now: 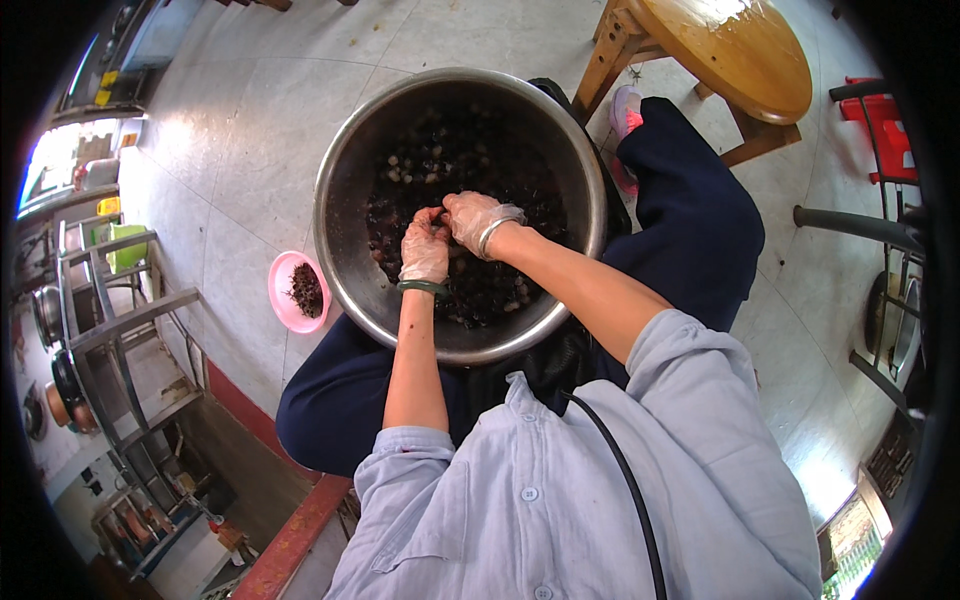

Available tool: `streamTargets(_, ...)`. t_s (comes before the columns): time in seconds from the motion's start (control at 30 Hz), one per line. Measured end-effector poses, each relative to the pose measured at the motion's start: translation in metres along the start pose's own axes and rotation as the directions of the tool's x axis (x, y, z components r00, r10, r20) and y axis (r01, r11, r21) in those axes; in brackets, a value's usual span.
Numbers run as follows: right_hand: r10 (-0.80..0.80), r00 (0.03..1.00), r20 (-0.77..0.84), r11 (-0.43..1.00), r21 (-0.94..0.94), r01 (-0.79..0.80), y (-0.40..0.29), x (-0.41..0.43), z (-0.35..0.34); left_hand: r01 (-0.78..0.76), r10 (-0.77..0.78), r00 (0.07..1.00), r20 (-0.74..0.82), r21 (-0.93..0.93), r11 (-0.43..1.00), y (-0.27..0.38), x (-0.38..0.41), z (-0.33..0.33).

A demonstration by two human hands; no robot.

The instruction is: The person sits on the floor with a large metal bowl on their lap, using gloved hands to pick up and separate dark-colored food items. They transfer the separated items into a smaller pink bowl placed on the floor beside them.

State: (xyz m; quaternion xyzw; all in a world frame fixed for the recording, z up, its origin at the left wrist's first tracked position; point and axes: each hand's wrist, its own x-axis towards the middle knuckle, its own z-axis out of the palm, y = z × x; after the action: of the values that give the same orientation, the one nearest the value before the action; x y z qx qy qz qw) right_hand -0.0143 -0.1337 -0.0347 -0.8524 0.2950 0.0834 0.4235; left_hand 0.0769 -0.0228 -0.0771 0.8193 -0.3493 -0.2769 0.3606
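A large stainless steel basin (341, 262) rests at my lap, between my legs. It holds a dark, wet mass of small round fruit (480, 161), possibly grapes, with several pale, peeled-looking pieces (411, 171) at the upper left. My left hand (425, 247), in a clear plastic glove with dark stains at the fingers, is bent over the fruit. Beside it, my right hand (476, 220) wears a similar glove. Their fingertips meet near the basin's middle. Whatever lies between the fingers is hidden. A green bangle (422, 286) circles the left wrist, a silver one (491, 231) the right.
On the tiled floor left of the basin stands a pink plastic bowl (283, 315) of brown stems (305, 291). A round wooden stool (739, 60) is at the upper right. Metal shelving (124, 322) with pots lines the left; a dark metal rack (859, 221) stands right.
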Motion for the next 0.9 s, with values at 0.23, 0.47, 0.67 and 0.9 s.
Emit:
streamTargets(0.23, 0.148, 0.989, 0.024, 0.988, 0.05, -0.149, -0.015, -0.015, -0.013, -0.083, 0.084, 0.996, -0.001, -0.147, 0.986, 0.022, -0.011, 0.001)
streamTargets(0.47, 0.143, 0.99, 0.015, 0.983, 0.111, -0.144, -0.013, -0.017, -0.018, -0.082, 0.077, 0.997, -0.027, -0.285, 0.955, 0.03, -0.016, 0.009)
streamTargets(0.67, 0.142, 0.989, 0.048, 0.979, 0.141, -0.148, -0.007, -0.014, -0.005, 0.077, -0.071, 0.99, -0.118, 0.053, 0.996, 0.029, -0.01, -0.001)
streamTargets(0.9, 0.131, 0.991, -0.032, 0.991, 0.04, -0.13, -0.006, -0.023, -0.009, 0.112, -0.098, 0.978, -0.186, 0.066, 0.992, 0.019, -0.004, 0.009)
